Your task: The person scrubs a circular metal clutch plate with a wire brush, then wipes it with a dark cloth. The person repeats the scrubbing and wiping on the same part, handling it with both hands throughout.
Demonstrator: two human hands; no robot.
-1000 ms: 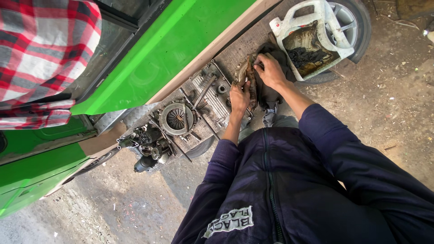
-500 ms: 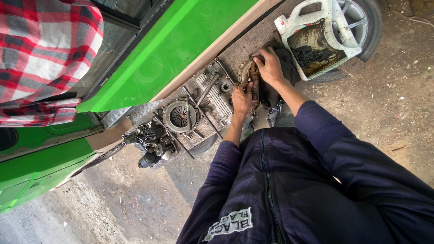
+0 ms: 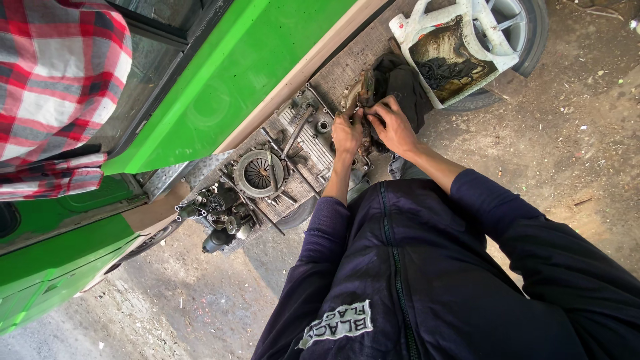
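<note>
Head view: we find both hands on a dirty, rust-brown metal engine part (image 3: 363, 100) that stands on edge on the ribbed deck (image 3: 347, 63) along the green vehicle body (image 3: 240, 67), just beside a dark rag (image 3: 403, 80). The left hand (image 3: 347, 132) is closed around the part's lower edge; the right hand (image 3: 392, 123) curls its fingers over the near face, gripping it from the other side. Near the left forearm lies a round clutch pressure plate (image 3: 259, 172) among loose rods and castings. Beyond the rag stands a cut-open white plastic jug (image 3: 460, 47) holding dark oily residue, against a wheel (image 3: 527, 27). A person's red plaid sleeve (image 3: 57, 87) hangs at upper left.

We judge the part heavy, rigid and greasy — likely slippery. Best held by its rim with both hands, as now.

Against the frame half a second earlier, the hands sit closer together on the part — the right hand has come down from its top edge to its face. The jug and plate lie unchanged.
</note>
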